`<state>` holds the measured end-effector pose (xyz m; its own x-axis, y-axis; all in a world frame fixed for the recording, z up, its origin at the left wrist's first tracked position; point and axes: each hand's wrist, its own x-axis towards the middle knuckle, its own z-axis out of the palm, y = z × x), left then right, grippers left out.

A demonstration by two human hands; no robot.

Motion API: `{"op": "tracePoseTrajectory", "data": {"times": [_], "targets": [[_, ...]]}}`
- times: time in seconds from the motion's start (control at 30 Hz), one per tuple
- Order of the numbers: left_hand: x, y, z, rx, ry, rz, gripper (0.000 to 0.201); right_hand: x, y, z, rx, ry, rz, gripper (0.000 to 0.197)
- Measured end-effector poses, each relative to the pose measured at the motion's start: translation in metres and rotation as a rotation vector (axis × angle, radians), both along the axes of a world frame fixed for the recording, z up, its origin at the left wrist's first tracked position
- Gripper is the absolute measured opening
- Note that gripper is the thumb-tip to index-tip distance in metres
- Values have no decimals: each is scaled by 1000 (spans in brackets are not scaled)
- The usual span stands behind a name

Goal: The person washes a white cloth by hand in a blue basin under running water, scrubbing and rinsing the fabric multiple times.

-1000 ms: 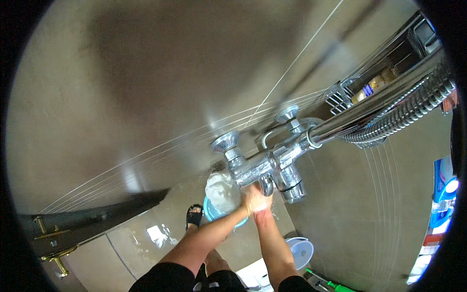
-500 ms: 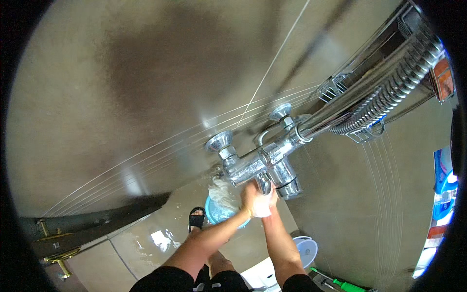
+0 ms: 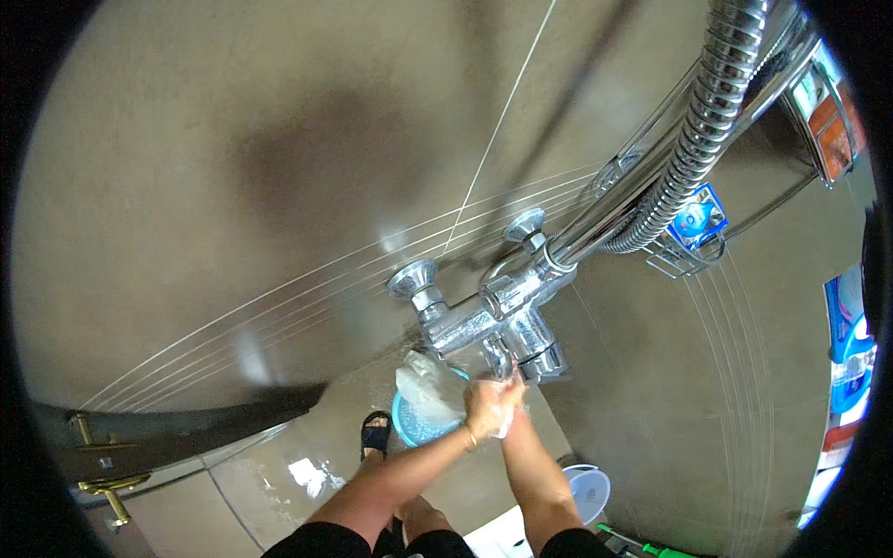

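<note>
Left hand (image 3: 488, 407) is bunched tight around a wet white cloth (image 3: 428, 386) and pressed up against the right hand (image 3: 515, 395); can't tell how that one's gripping, since it's mostly covered. Compared with half a second ago, the cloth's loose part hangs fuller on the left, over a light blue basin (image 3: 406, 423), and less white shows between the hands. Just above is a chunky, shiny chrome mixer tap (image 3: 465, 330) with flared round knobs, its spout (image 3: 499, 358) blocking a bit of the hands. Ribbed metal hose (image 3: 699, 121) runs steeper across the view now, so a blue packet (image 3: 698, 219) shows in the wire basket (image 3: 674, 260). Further down: black strappy sandal (image 3: 375, 434), glossy wet floor tile (image 3: 270, 493), pale bucket (image 3: 591, 488) partly behind the right forearm (image 3: 532, 470). Blue-and-white containers (image 3: 846, 344), far right, are cut off and blurry.
</note>
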<state>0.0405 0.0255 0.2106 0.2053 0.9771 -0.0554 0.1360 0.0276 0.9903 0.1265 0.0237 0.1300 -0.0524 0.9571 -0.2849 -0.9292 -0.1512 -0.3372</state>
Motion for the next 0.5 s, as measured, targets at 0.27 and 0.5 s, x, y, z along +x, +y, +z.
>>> {"op": "tracePoseTrajectory", "data": {"times": [0.27,0.5], "targets": [[18,4,-10,98,-86,93,20,18,-5,5,-169,-5,-89,37],[-7,74,-100,-96,114,254,22,-63,-11,57,-614,-189,-204,31]]}}
